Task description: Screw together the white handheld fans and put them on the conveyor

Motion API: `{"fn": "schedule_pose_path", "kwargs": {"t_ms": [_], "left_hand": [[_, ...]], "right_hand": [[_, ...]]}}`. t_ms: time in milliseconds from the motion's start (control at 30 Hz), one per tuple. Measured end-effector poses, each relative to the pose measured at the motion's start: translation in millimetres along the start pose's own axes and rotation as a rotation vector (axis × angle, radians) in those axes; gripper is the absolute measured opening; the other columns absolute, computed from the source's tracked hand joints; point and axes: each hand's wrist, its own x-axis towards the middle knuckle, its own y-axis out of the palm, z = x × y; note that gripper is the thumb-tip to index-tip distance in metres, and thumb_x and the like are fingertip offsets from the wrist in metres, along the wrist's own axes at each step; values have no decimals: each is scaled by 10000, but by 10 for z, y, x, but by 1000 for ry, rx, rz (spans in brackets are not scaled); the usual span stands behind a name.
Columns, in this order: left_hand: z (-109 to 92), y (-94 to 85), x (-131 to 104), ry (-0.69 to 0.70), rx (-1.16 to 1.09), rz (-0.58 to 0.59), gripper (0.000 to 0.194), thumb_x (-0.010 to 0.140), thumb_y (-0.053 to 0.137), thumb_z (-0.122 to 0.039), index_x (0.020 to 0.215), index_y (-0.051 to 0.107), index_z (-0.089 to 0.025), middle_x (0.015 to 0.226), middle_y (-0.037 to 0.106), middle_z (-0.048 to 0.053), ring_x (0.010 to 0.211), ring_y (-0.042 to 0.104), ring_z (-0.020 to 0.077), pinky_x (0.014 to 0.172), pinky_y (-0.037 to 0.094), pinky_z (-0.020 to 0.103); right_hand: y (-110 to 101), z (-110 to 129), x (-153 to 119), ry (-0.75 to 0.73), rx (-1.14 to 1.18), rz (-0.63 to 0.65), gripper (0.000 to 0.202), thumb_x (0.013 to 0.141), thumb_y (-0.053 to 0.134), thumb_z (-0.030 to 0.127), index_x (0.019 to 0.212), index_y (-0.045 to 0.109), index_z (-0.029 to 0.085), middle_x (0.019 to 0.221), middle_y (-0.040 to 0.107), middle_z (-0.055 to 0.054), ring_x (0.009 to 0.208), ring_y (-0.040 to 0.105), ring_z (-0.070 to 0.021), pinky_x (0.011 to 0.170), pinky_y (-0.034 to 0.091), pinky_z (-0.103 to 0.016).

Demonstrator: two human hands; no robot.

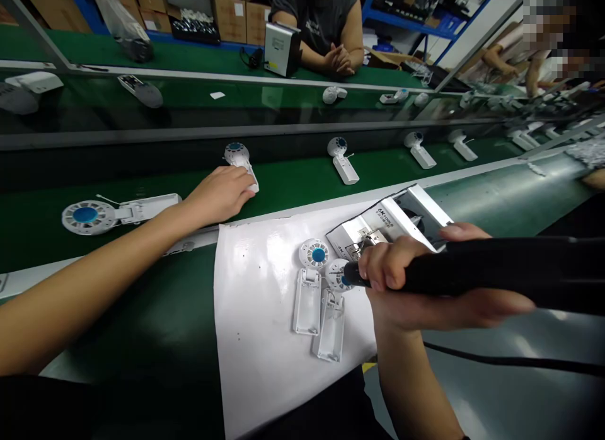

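My left hand [220, 197] reaches over the green conveyor belt, its fingers curled over the handle of a white handheld fan [237, 154]. In my right hand [401, 282] is a black electric screwdriver [477, 270], held level with its tip pointing left. On a white sheet [255, 320], two opened fan housings lie side by side: the left fan housing [308, 301] and the right fan housing [332, 326]. Both have round heads with blue centres. The screwdriver's front end partly covers the right one's head. Behind it stands a white screw feeder [385, 219], partly hidden by my right hand.
Another opened fan [88, 217] lies on the belt near my left forearm. Farther right, several fans, including one fan [346, 169], are spaced along it. A power cord [515, 362] runs below my right arm. Across the line sits a person [321, 30] with clasped hands.
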Motion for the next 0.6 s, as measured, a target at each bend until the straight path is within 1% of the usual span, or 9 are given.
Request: {"fn": "schedule_pose_path", "kwargs": {"t_ms": [67, 167, 233, 267, 333, 400, 467, 533, 600], "left_hand": [[-412, 40, -245, 68, 0, -19, 358, 1134, 390, -338, 1131, 685, -135, 1096, 651, 120, 1122, 621, 322, 1061, 467, 511], [-1084, 250, -747, 287, -30, 13, 205, 1056, 487, -148, 1013, 687, -148, 990, 665, 97, 938, 598, 266, 948, 469, 449], [-1417, 436, -1035, 437, -83, 26, 136, 1014, 555, -105, 1017, 682, -153, 986, 674, 81, 902, 582, 249, 912, 462, 422], [-1529, 522, -1139, 492, -109, 18, 112, 1008, 581, -104, 1021, 679, -155, 995, 679, 78, 901, 580, 246, 909, 460, 415], [-1649, 648, -1264, 567, -155, -3, 68, 1025, 612, -141, 1019, 675, -166, 1014, 688, 78, 927, 587, 251, 928, 463, 413], [-1668, 706, -1300, 587, -190, -19, 86, 1059, 611, -198, 997, 670, -183, 1015, 692, 76, 955, 594, 256, 972, 468, 416], [-1647, 713, -1294, 586, -197, -26, 135, 1085, 597, -252, 985, 668, -196, 1014, 693, 73, 976, 601, 260, 1021, 468, 421], [-1627, 696, -1280, 577, -186, -36, 152, 1094, 589, -272, 984, 665, -200, 1016, 691, 70, 988, 608, 262, 1054, 463, 424], [-1624, 674, -1270, 577, -181, -43, 148, 1090, 591, -268, 980, 663, -199, 1021, 693, 68, 988, 608, 261, 1053, 463, 421]], "right_hand": [[18, 105, -31, 42, -25, -24, 480, 951, 690, 752, 1172, 712, 326, 559, 550, 87, 332, 388, -129, 349, 448, -306], [76, 169, -52, 134, -31, 7, 490, 934, 703, 781, 1167, 716, 350, 555, 574, 75, 356, 422, -152, 375, 477, -332], [166, 111, -56, 158, 22, 81, 464, 951, 696, 758, 1187, 710, 358, 576, 594, 70, 369, 466, -162, 385, 491, -338], [231, 53, -58, 150, 56, 113, 453, 958, 690, 749, 1187, 702, 359, 577, 589, 75, 363, 473, -161, 377, 485, -332], [391, -98, -69, 154, 87, 116, 431, 960, 687, 745, 1156, 673, 361, 555, 550, 97, 333, 442, -147, 349, 449, -306], [558, -255, -92, 187, 78, 68, 458, 941, 692, 770, 1111, 628, 350, 516, 500, 118, 297, 378, -131, 317, 393, -282], [685, -381, -121, 237, 73, 45, 498, 915, 711, 787, 1083, 587, 335, 493, 482, 128, 280, 351, -127, 302, 350, -274], [749, -462, -148, 276, 95, 85, 516, 900, 734, 781, 1078, 567, 326, 490, 493, 127, 285, 368, -133, 306, 338, -277], [758, -511, -174, 294, 111, 123, 516, 902, 743, 770, 1086, 557, 325, 498, 507, 124, 301, 388, -135, 323, 340, -279]]}}
